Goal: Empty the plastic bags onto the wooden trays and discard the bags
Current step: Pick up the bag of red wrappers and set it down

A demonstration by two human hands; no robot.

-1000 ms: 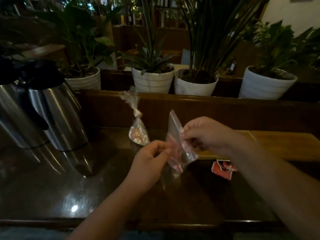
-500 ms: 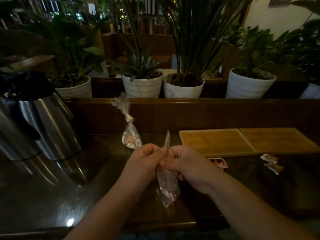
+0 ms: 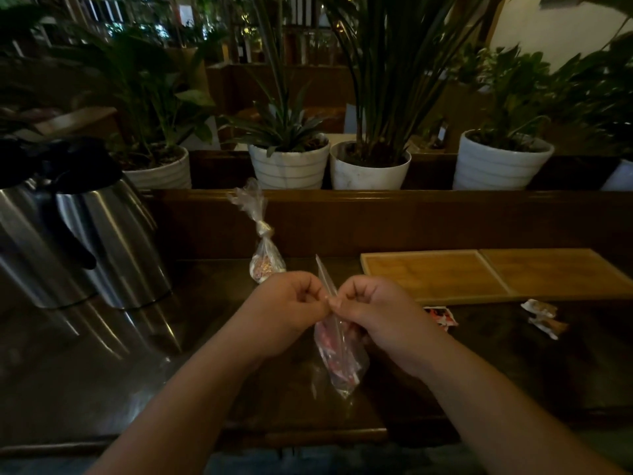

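Just above the dark table (image 3: 102,389), at centre: left hand (image 3: 287,311) and right hand (image 3: 380,317) now knuckle to knuckle, pinching the plastic bag (image 3: 337,361) at its mouth, no longer spread apart as a second ago. Probably pulling it open, with wooden trays (image 3: 496,274) waiting bare at two o'clock and a knotted bag (image 3: 265,255) standing at eleven o'clock.

Dim, soft blur, wide-angle edges — bg lit

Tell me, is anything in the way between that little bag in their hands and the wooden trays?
Nothing visible is. Both the left hand and right hand pinch the plastic bag; the wooden trays lie to the right, with only bare dark tabletop between.
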